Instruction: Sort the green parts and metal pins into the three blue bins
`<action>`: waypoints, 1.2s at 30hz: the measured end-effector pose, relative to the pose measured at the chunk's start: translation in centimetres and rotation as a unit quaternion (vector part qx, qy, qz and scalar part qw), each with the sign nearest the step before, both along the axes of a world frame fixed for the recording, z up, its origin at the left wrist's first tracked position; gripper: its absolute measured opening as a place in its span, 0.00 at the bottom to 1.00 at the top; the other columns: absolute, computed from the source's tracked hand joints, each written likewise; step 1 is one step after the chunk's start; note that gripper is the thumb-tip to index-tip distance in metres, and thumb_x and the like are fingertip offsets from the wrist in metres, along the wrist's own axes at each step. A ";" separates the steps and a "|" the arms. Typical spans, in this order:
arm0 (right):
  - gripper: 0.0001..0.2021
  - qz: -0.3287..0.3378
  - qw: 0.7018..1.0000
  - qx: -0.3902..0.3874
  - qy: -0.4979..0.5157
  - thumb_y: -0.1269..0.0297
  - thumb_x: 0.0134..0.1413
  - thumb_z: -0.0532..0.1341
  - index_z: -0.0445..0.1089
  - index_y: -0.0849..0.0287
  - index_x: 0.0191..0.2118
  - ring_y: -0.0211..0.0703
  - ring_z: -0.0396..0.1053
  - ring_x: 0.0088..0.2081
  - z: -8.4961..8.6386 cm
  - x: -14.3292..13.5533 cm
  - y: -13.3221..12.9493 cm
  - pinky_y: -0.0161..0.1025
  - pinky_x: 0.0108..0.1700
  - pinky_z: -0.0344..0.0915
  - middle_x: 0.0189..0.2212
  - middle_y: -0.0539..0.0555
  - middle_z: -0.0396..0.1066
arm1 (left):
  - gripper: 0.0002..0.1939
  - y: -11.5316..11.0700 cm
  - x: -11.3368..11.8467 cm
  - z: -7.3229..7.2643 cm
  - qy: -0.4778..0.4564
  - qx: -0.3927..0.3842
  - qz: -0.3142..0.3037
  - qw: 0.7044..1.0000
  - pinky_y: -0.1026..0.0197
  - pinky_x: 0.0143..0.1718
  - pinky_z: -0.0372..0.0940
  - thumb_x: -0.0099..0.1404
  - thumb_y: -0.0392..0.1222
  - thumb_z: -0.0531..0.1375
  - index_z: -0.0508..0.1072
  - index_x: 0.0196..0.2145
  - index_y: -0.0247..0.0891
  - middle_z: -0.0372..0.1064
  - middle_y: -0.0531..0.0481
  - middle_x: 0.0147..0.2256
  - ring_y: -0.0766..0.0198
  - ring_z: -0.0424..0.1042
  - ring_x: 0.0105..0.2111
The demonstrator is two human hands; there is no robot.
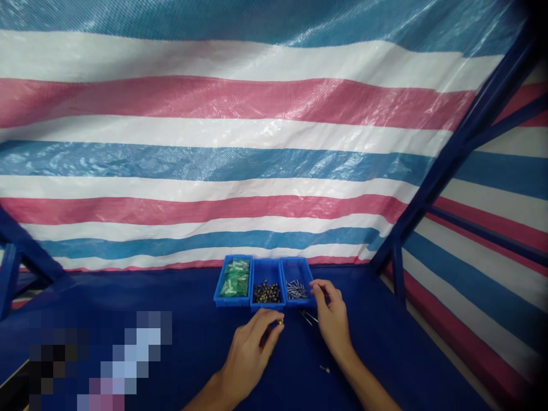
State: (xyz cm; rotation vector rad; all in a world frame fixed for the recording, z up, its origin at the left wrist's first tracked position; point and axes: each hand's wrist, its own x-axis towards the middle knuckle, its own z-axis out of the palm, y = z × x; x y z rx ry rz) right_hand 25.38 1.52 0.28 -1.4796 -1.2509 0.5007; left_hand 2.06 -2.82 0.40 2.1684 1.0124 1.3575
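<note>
Between the thumb and forefinger of my left hand (253, 349) is a small brass-coloured part (279, 322), held just in front of the middle bin. My right hand (333, 317) is beside the front right corner of the right bin, its fingertips curled together; whether they hold anything is too small to tell. Three blue bins stand side by side: the left bin (217, 295) has green and clear packets (235, 278), the middle bin (266, 268) dark and brass-coloured small parts (267, 293), the right bin (295, 267) silver screws or pins (296, 290).
A few thin metal pieces (308, 317) lie on the blue table (180, 365) near my right hand. Another small brass-coloured piece (325, 369) lies closer to me. Striped sheeting (205, 211) hangs behind, with blue frame bars (428, 188) at right. A blurred patch covers the lower left.
</note>
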 end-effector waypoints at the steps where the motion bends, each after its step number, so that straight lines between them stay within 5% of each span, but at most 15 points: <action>1: 0.17 0.000 1.000 0.001 -0.001 0.46 0.68 0.57 0.78 0.51 0.45 0.57 0.70 0.47 0.0 0.0 0.0 0.48 0.50 0.66 0.42 0.56 0.77 | 0.10 0.0 0.0 0.1 0.002 0.003 0.001 1.000 0.65 0.36 0.74 0.81 0.41 0.57 0.74 0.56 0.45 0.78 0.49 0.44 0.66 0.78 0.31; 27: 0.19 0.010 1.000 0.002 -0.014 0.44 0.70 0.56 0.78 0.50 0.46 0.58 0.69 0.49 0.2 0.0 -0.1 0.48 0.50 0.65 0.43 0.57 0.78 | 0.05 -0.5 0.0 0.9 -0.005 -0.008 -0.011 1.000 0.67 0.30 0.73 0.79 0.41 0.60 0.74 0.50 0.44 0.78 0.50 0.41 0.67 0.76 0.28; 36: 0.19 0.007 1.000 0.003 -0.011 0.44 0.70 0.56 0.78 0.51 0.45 0.57 0.70 0.47 0.3 0.0 -0.1 0.47 0.49 0.66 0.42 0.57 0.78 | 0.12 -0.5 0.1 0.7 0.007 0.013 -0.010 1.000 0.66 0.33 0.74 0.78 0.36 0.58 0.73 0.55 0.44 0.78 0.46 0.45 0.66 0.78 0.32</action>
